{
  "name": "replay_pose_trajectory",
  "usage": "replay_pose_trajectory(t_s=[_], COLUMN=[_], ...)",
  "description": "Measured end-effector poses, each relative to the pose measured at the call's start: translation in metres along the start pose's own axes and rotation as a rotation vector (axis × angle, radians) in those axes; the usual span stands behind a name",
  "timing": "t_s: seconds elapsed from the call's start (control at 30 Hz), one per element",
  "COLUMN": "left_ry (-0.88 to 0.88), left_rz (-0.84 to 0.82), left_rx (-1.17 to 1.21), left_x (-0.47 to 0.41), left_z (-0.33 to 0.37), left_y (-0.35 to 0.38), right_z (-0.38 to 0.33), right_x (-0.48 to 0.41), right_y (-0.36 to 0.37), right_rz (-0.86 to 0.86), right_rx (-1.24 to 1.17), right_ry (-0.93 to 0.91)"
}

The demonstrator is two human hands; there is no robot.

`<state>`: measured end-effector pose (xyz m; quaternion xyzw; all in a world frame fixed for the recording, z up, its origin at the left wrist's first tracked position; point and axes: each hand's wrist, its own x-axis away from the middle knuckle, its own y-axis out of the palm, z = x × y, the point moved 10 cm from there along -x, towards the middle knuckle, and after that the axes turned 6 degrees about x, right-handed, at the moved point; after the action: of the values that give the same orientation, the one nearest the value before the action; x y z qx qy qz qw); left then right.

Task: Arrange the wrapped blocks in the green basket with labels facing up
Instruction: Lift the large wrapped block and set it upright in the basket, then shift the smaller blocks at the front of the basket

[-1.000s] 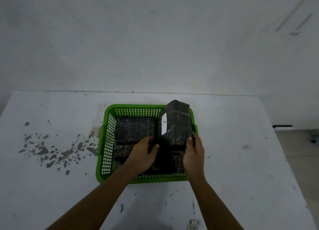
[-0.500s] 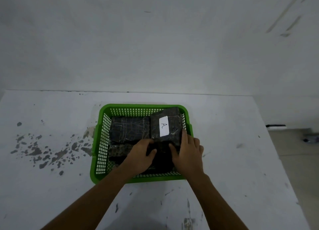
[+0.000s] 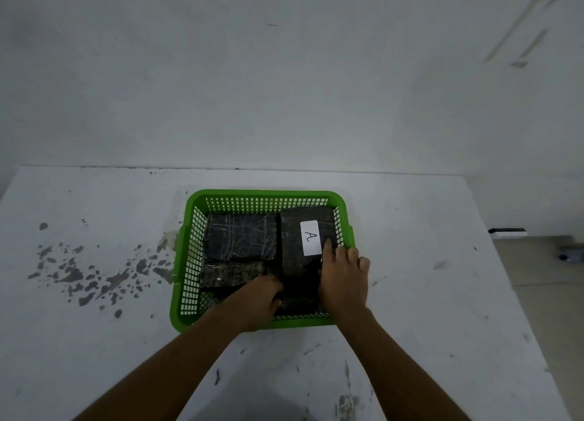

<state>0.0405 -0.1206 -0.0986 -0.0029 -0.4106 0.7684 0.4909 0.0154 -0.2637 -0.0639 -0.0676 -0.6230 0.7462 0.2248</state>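
Note:
The green basket (image 3: 265, 194) sits mid-table and holds several dark wrapped blocks. The labelled block (image 3: 292, 256) lies flat in the back-right part, its white label "A" (image 3: 311, 242) facing up. My right hand (image 3: 344, 276) rests palm-down on its near right end, index finger at the label's edge. My left hand (image 3: 262, 297) is inside the basket, fingers curled down into the dark gap at this block's near-left corner; what they grip is hidden. Another block (image 3: 241, 240) lies back-left and a mottled block (image 3: 232, 272) in front of it, no labels showing.
The white table (image 3: 426, 294) has dark paint flecks (image 3: 72, 275) left of the basket. A white wall rises behind the table's back edge. The table's right edge drops to a tiled floor (image 3: 543, 294).
The labelled block stood tilted up on edge above the basket; both hands have lowered it flat into the back-right part, label turned up. My right hand has slid onto its top.

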Motion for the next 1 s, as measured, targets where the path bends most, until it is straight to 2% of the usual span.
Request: replay_pose_trajectory(t_s=[0.13, 0.23, 0.33, 0.43, 0.63, 0.77, 1.0], left_ry=[0.032, 0.031, 0.027, 0.023, 0.011, -0.011, -0.048], left_rz=[0.052, 0.080, 0.102, 0.117, 0.166, 0.154, 0.160], left_rx=[0.036, 0.071, 0.090, 0.101, 0.102, 0.112, 0.157], left_x=[0.005, 0.012, 0.019, 0.026, 0.036, 0.042, 0.053], left_z=[0.003, -0.001, -0.004, -0.007, -0.012, -0.014, -0.018], left_y=[-0.010, -0.013, -0.014, -0.015, -0.020, -0.018, -0.011], right_z=[-0.002, -0.015, -0.027, -0.031, -0.038, -0.035, -0.035], right_x=[0.005, 0.021, 0.034, 0.041, 0.049, 0.046, 0.053], right_y=[-0.006, -0.005, 0.014, 0.030, 0.040, 0.045, 0.040], right_rz=[0.019, 0.085, -0.067, -0.185, -0.223, -0.325, -0.381], right_rx=[-0.126, -0.359, -0.569, -0.571, -0.359, -0.424, -0.464], right_ry=[0.003, -0.134, -0.267, -0.330, -0.401, -0.392, -0.454])
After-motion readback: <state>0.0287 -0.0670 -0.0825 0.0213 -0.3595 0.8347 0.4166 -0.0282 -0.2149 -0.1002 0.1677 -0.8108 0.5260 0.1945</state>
